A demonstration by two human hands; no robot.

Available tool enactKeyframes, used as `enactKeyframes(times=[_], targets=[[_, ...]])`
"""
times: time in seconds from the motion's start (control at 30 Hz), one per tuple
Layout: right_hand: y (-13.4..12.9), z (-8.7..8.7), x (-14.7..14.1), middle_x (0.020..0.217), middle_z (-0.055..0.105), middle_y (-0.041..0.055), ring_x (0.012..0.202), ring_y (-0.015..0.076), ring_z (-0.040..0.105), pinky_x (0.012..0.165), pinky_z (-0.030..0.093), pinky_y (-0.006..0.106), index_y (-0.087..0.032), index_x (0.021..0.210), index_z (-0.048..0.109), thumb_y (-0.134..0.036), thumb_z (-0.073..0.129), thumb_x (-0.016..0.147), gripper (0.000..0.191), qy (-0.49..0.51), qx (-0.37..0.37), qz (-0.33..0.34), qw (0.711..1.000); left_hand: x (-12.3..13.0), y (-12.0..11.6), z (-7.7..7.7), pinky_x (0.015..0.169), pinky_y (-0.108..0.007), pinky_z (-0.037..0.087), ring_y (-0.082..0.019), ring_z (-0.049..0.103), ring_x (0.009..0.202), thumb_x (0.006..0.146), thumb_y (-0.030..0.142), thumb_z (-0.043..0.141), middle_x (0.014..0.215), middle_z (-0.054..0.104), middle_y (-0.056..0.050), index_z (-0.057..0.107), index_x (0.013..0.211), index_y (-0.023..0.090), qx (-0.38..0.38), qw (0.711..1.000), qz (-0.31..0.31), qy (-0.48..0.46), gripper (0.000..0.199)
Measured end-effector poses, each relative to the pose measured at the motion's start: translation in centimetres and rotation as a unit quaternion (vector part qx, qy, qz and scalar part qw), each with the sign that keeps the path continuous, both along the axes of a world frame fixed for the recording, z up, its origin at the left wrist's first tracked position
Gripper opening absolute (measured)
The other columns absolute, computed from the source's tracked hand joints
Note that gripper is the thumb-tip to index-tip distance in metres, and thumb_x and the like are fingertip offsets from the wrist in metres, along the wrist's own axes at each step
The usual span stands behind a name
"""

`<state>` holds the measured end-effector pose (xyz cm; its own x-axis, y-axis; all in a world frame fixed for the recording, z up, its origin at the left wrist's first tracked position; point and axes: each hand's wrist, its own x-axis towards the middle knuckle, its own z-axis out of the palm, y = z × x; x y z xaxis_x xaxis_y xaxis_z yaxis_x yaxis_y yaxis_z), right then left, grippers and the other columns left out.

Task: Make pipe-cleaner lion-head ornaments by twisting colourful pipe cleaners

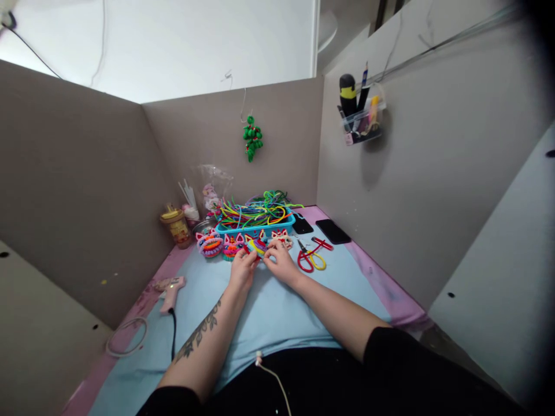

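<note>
Between my two hands is a small multicoloured pipe-cleaner piece (259,247) with yellow, blue, purple and red in it. My left hand (244,268) pinches its left side. The fingers of my right hand (280,263) are closed at its right side, and their tips partly cover it. Just behind stand several fuzzy pipe-cleaner animal heads: a pink and orange one (210,244), a red and pink one (233,247), and a white and red one (281,237) partly hidden by my right hand.
A blue basket (255,229) of loose pipe cleaners stands at the back. Scissors (306,261) with red and yellow handles lie at right, near a black phone (333,231). A pink glue gun (172,293) and its cord lie at left. Partition walls enclose the table.
</note>
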<state>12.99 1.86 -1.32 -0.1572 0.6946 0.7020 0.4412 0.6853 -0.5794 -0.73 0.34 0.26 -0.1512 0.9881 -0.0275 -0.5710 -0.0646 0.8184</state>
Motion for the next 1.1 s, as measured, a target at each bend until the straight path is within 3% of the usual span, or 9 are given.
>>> enactKeyframes(times=[0.3, 0.53, 0.8, 0.93, 1.1], targets=[[-0.3, 0.6, 0.4, 0.091, 0.051, 0.0060, 0.092, 0.0210, 0.048, 0.086, 0.039, 0.037, -0.019, 0.075, 0.061, -0.015, 0.055, 0.077, 0.008, -0.029, 0.047, -0.035, 0.998, 0.2, -0.4, 0.8, 0.059, -0.021, 0.050, -0.011, 0.062, 0.061, 0.058, 0.014, 0.078, 0.072, 0.066, -0.001, 0.058, 0.084, 0.014, -0.017, 0.999, -0.029, -0.014, 0.033], [0.2, -0.3, 0.7, 0.092, 0.052, 0.0056, 0.092, 0.0214, 0.051, 0.087, 0.040, 0.037, -0.020, 0.086, 0.063, -0.019, 0.063, 0.074, 0.012, -0.046, 0.018, -0.018, 0.999, -0.7, 0.6, 0.3, 0.059, -0.018, 0.051, -0.008, 0.061, 0.060, 0.070, 0.006, 0.068, 0.071, 0.065, 0.001, 0.059, 0.078, 0.015, -0.051, 0.996, -0.011, -0.077, 0.015], [0.6, -1.4, 0.1, 0.078, 0.052, 0.0019, 0.080, 0.0172, 0.050, 0.073, 0.041, 0.029, -0.020, 0.073, 0.060, -0.015, 0.061, 0.074, 0.004, -0.081, -0.021, 0.025, 0.996, -0.9, 1.0, 0.1, 0.057, -0.015, 0.052, -0.006, 0.060, 0.056, 0.077, 0.002, 0.059, 0.066, 0.063, 0.000, 0.059, 0.075, 0.014, -0.087, 0.987, 0.014, -0.133, 0.012], [1.1, -1.2, 0.6, 0.076, 0.053, 0.0013, 0.071, 0.0152, 0.049, 0.068, 0.040, 0.027, -0.019, 0.071, 0.059, -0.014, 0.056, 0.074, 0.007, -0.041, -0.058, -0.006, 0.997, -0.9, 0.8, 0.4, 0.058, -0.015, 0.053, -0.007, 0.062, 0.058, 0.079, 0.000, 0.056, 0.068, 0.063, 0.000, 0.058, 0.077, 0.014, -0.086, 0.987, 0.013, -0.138, 0.014], [2.5, -1.1, 2.1, 0.080, 0.055, 0.0035, 0.073, 0.0166, 0.052, 0.072, 0.043, 0.030, -0.018, 0.074, 0.060, -0.008, 0.051, 0.069, 0.015, 0.002, -0.081, -0.059, 0.995, -0.9, 0.7, 0.8, 0.065, -0.016, 0.054, -0.006, 0.062, 0.061, 0.075, -0.005, 0.057, 0.069, 0.062, 0.002, 0.054, 0.079, 0.016, -0.082, 0.988, 0.023, -0.133, 0.021]])
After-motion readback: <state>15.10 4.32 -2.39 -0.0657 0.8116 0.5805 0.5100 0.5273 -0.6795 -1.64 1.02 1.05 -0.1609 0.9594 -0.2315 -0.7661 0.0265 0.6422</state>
